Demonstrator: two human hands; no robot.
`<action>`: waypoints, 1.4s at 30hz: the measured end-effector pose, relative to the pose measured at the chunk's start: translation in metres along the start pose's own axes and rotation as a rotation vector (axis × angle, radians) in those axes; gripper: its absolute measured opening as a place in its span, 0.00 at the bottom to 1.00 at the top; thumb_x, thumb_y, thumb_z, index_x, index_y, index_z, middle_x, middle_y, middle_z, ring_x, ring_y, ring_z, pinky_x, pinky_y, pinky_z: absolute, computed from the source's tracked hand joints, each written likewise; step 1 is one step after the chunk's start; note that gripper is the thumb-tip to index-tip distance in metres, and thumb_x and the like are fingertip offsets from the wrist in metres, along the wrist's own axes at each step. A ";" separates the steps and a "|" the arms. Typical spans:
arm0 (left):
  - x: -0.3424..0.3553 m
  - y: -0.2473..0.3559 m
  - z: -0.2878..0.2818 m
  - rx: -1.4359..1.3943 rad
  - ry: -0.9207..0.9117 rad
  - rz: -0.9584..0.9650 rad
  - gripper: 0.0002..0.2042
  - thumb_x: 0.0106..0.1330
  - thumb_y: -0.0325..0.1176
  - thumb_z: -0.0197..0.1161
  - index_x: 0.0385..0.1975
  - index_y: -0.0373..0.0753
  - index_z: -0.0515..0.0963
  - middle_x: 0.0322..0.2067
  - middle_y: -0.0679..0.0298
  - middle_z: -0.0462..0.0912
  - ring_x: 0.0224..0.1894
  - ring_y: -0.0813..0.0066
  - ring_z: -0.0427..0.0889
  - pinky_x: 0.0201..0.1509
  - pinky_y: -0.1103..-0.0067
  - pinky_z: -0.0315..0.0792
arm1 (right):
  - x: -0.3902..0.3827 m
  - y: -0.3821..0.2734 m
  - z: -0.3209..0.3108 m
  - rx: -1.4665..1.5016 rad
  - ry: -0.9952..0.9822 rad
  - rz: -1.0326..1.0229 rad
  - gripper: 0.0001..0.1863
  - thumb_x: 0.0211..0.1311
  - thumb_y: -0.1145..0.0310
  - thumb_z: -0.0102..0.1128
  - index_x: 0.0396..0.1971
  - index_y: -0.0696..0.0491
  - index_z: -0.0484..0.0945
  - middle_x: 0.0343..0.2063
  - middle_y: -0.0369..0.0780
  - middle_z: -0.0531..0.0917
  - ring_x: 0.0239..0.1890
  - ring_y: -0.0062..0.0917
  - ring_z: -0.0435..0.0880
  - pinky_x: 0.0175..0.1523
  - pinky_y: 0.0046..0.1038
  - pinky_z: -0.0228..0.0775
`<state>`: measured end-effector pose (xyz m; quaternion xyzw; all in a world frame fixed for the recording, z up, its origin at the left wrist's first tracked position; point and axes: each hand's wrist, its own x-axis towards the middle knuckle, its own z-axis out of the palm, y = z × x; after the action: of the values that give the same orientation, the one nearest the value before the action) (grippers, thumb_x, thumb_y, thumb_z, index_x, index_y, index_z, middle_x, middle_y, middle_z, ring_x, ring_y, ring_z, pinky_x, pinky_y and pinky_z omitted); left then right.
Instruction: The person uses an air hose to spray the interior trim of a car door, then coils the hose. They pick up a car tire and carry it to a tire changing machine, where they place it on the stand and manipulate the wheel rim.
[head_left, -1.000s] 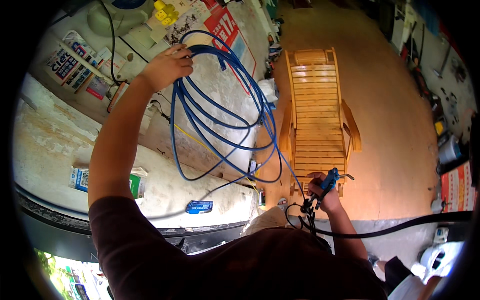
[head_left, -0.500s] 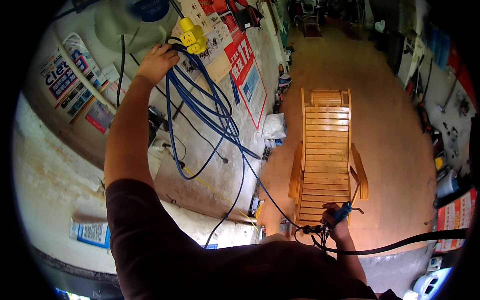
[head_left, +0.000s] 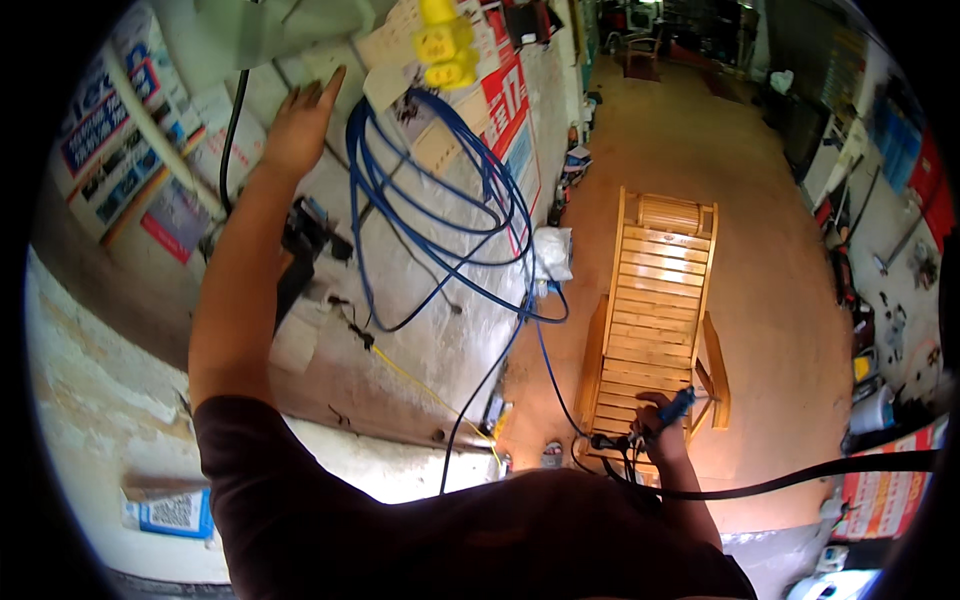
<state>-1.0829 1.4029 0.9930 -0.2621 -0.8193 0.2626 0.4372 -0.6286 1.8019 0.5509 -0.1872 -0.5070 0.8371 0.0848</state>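
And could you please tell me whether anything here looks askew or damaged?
Two things: the blue hose hangs in uneven, crossing loops rather than a neat coil, and the pale wall at the lower left looks damaged, its surface patchy with brownish stains. I see no spill.

Workshop interior: coiled blue hose (head_left: pixel 440 102) before a stained wall (head_left: pixel 450 350), long-handled tool (head_left: pixel 900 245) on the facing wall (head_left: pixel 905 280), clutter (head_left: pixel 872 411) lining the floor (head_left: pixel 780 330); the dim far end appears similarly crowded.

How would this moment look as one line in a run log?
left grip: open, beside looped blue hose | right grip: closed around blue tool | wooden chair: on the floor
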 end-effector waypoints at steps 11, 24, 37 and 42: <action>-0.014 0.150 -0.115 -0.668 0.276 -0.444 0.18 0.58 0.22 0.55 0.46 0.40 0.84 0.42 0.48 0.86 0.48 0.48 0.84 0.55 0.61 0.76 | 0.081 0.003 0.086 -0.323 -0.492 -0.158 0.19 0.62 0.82 0.64 0.50 0.55 0.69 0.34 0.36 0.77 0.33 0.22 0.79 0.41 0.28 0.75; -0.506 0.486 -0.228 -1.115 -0.854 -1.000 0.09 0.62 0.30 0.59 0.40 0.38 0.83 0.41 0.49 0.85 0.45 0.45 0.84 0.50 0.59 0.77 | 0.081 0.030 0.158 -0.362 -0.666 -0.254 0.13 0.74 0.67 0.60 0.53 0.56 0.77 0.29 0.35 0.79 0.32 0.16 0.78 0.38 0.22 0.73; -0.826 0.701 -0.592 -0.726 -1.582 -1.954 0.12 0.67 0.36 0.59 0.39 0.35 0.84 0.34 0.53 0.88 0.40 0.57 0.88 0.41 0.66 0.79 | 0.107 0.083 0.417 -0.512 -1.451 -0.578 0.14 0.76 0.56 0.58 0.41 0.53 0.76 0.25 0.36 0.77 0.30 0.25 0.75 0.39 0.30 0.70; -0.784 0.782 -0.641 -0.857 -1.439 -2.281 0.12 0.68 0.34 0.58 0.44 0.35 0.83 0.36 0.54 0.88 0.39 0.60 0.88 0.39 0.69 0.80 | 0.103 0.127 0.466 -0.559 -1.594 -0.224 0.16 0.77 0.54 0.55 0.34 0.51 0.73 0.21 0.30 0.72 0.26 0.17 0.73 0.34 0.25 0.65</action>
<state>-0.0029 1.5821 0.3311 0.6129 -0.6341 -0.4207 -0.2129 -0.9025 1.3953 0.6093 0.4954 -0.6186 0.5495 -0.2646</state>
